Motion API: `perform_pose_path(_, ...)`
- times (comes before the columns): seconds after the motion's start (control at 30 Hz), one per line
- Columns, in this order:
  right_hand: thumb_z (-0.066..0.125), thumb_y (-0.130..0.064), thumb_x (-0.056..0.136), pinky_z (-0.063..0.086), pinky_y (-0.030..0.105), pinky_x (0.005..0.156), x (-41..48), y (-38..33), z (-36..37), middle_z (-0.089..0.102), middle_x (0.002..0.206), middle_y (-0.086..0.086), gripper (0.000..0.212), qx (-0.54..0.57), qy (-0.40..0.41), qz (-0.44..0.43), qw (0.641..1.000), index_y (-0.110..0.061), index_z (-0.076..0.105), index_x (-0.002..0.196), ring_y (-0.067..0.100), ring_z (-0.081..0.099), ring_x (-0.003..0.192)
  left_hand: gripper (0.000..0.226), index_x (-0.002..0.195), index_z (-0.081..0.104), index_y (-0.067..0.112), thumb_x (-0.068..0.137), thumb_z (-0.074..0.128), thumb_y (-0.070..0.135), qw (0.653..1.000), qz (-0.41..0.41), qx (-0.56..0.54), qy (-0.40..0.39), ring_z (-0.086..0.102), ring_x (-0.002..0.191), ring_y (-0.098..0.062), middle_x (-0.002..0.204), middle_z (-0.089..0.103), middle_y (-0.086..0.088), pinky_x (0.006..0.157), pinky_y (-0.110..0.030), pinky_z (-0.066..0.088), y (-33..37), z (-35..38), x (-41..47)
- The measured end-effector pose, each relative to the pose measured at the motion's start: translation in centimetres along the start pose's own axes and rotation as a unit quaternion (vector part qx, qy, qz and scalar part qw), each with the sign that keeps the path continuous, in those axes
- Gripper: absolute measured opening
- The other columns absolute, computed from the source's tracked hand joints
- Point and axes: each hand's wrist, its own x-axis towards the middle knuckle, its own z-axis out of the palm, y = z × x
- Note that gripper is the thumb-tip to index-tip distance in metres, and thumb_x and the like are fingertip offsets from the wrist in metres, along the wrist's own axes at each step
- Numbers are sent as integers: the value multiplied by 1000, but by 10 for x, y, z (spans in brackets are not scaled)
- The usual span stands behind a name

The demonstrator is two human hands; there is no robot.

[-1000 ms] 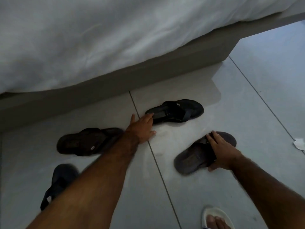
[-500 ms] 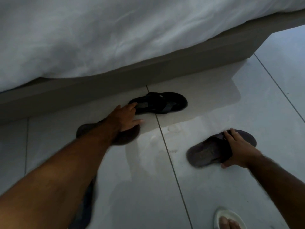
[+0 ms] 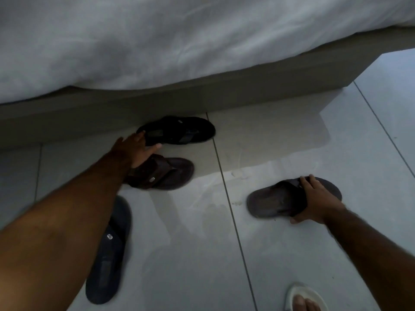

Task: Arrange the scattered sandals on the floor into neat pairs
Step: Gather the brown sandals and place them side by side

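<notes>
Several dark sandals lie on the pale tiled floor. A black sandal [image 3: 179, 131] sits close to the bed base, and my left hand [image 3: 137, 149] rests on its heel end with fingers spread. Just below it lies a dark brown sandal [image 3: 166, 173], partly under my left wrist. A dark blue sandal [image 3: 110, 254] lies lower left, half hidden by my left forearm. At the right, my right hand [image 3: 316, 198] grips the strap of a grey-brown sandal [image 3: 276, 200] that lies flat on the floor.
The bed base [image 3: 247, 90] runs across the back with a white duvet [image 3: 179, 37] hanging over it. A foot in a white slipper [image 3: 303, 299] stands at the bottom right. Tile joints cross the floor.
My left hand has pushed the black sandal back toward the bed base, above the brown sandal. My right hand stays on the grey-brown sandal. The view has shifted, showing the blue sandal again.
</notes>
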Motion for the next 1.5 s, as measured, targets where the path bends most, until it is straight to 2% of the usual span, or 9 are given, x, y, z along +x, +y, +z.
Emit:
perform_pose_path(0.07, 95, -59, 40, 21, 43, 125, 0, -7, 0, -7, 170, 9, 159, -2, 1, -3, 1000, -15, 1, 161, 27, 5, 157, 97, 160, 11, 17, 86, 11, 81, 996, -33, -77, 25, 8, 155, -20, 169, 1, -1, 125, -51, 4, 16, 3, -12)
perform_pose_path(0.17, 95, -59, 42, 21, 43, 125, -1, -17, 1, -7, 170, 10, 158, -4, 2, -8, 1000, -14, 1, 161, 27, 4, 157, 87, 156, 23, 6, 95, 26, 68, 964, -73, -192, 169, 17, 153, -29, 166, 16, -14, 125, -51, 11, 50, 27, -47)
perform_pose_path(0.27, 94, -61, 42, 20, 43, 126, -2, -22, 0, -7, 170, 10, 158, -2, 2, -11, 1000, -14, 1, 161, 26, 3, 157, 84, 150, 33, 1, 96, 32, 65, 937, -117, -208, 254, 26, 148, -36, 159, 29, -24, 124, -52, 14, 85, 67, -91)
perform_pose_path(0.5, 91, -67, 43, 21, 40, 124, -10, -10, 7, -6, 170, 4, 156, 21, 16, -25, 999, -16, 4, 161, 20, 5, 157, 76, 144, 43, 3, 95, 35, 62, 955, -111, -174, 213, 40, 140, -35, 147, 47, -22, 123, -55, 19, 134, 123, -137)
perform_pose_path(0.77, 76, -82, 44, 16, 53, 125, -22, 11, 26, -3, 171, -4, 148, -37, 44, -29, 998, -29, 2, 161, 25, -2, 157, 69, 151, 36, 10, 99, 34, 54, 972, -23, -150, 180, 37, 143, -30, 158, 37, -14, 119, -48, 25, 195, 104, -130)
perform_pose_path(1.0, 73, -86, 46, 21, 49, 125, -27, 23, 36, -5, 171, -4, 148, 22, 49, -1, 999, -30, 0, 161, 23, -2, 157, 69, 152, 35, 12, 98, 36, 55, 977, 37, -142, 154, 36, 142, -31, 160, 34, -13, 117, -48, 26, 250, 85, -111)
perform_pose_path(1.13, 69, -92, 41, 32, 51, 119, -32, 37, 30, 19, 166, 10, 149, 90, 67, 112, 987, -20, 14, 160, 32, 23, 152, 67, 153, 33, 13, 99, 36, 53, 977, 54, -135, 154, 35, 144, -30, 162, 32, -11, 120, -49, 22, 244, 82, -101)
perform_pose_path(1.27, 60, -100, 35, 48, 52, 104, -29, 42, 21, 46, 140, 18, 146, 155, 90, 220, 959, -13, 38, 149, 41, 51, 129, 64, 152, 33, 10, 102, 35, 50, 977, 67, -135, 150, 31, 148, -28, 163, 30, -12, 123, -47, 18, 238, 87, -98)
perform_pose_path(1.5, 50, -98, 58, 52, 45, 92, 0, 20, 1, 53, 124, 18, 123, 146, 90, 222, 960, -7, 51, 141, 39, 61, 112, 63, 151, 34, 7, 103, 31, 47, 969, 91, -166, 157, 31, 149, -23, 158, 39, -12, 124, -45, 15, 240, 92, -104)
